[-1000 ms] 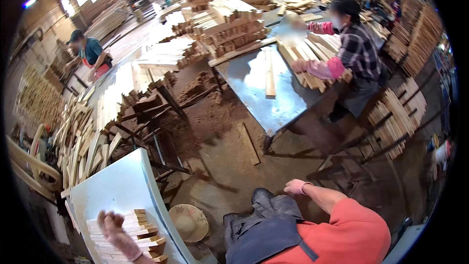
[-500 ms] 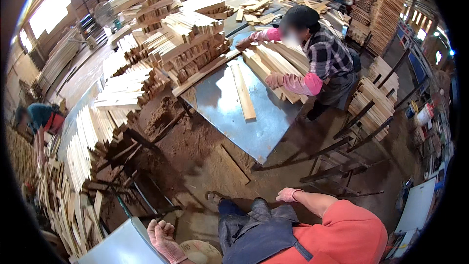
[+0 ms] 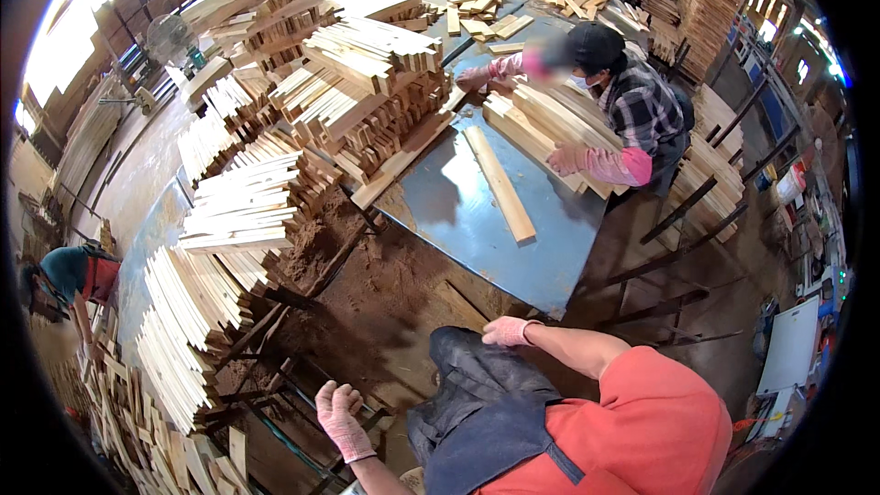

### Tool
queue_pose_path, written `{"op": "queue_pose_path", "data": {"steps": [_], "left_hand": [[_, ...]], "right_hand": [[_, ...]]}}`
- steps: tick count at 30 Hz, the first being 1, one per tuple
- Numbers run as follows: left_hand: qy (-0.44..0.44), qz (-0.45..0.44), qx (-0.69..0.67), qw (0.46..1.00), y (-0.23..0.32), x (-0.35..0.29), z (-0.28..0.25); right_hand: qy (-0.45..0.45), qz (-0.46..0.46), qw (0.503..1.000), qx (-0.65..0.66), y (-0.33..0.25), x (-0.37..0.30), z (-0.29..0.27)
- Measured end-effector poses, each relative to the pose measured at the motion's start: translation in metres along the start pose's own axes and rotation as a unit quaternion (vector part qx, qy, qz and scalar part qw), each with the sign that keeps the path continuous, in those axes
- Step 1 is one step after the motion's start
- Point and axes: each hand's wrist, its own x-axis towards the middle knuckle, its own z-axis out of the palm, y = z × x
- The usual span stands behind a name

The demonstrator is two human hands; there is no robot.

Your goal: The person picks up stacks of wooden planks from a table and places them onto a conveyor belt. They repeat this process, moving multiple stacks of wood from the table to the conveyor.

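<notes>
My left hand, in a pale pink work glove, is held out low in front of me. Its fingers are loosely bent and apart, and nothing is in it. My right hand, gloved alike, hangs beside the dark apron, its fingers curled together with no object showing. Ahead lies a metal-topped table with a single wooden board on it, out of reach of both hands. On its right side sit several thicker boards, touched by the pink-gloved hands of a co-worker.
Stacked wooden strips line the left on a metal-legged stand. Taller stacks rise behind them. Another person bends at the far left. Dark metal bars jut out at the right. Sawdust covers the floor between the tables.
I have moved nearer to the metal-topped table. My left hand has risen and shifted right in view; my right hand has come up and left. The co-worker's hands stay at the boards.
</notes>
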Motion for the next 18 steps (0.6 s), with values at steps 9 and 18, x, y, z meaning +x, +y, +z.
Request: {"op": "queue_pose_path", "data": {"steps": [9,18], "left_hand": [[-0.039,-0.163,0.053,0.984,-0.037,0.065,0.019],[0.115,-0.291,0.114,0.943,-0.002,0.123,0.048]], "right_hand": [[0.149,-0.210,0.964,-0.070,-0.093,0.272,-0.122],[0.401,0.215,0.768,0.451,-0.155,0.509,-0.220]]}}
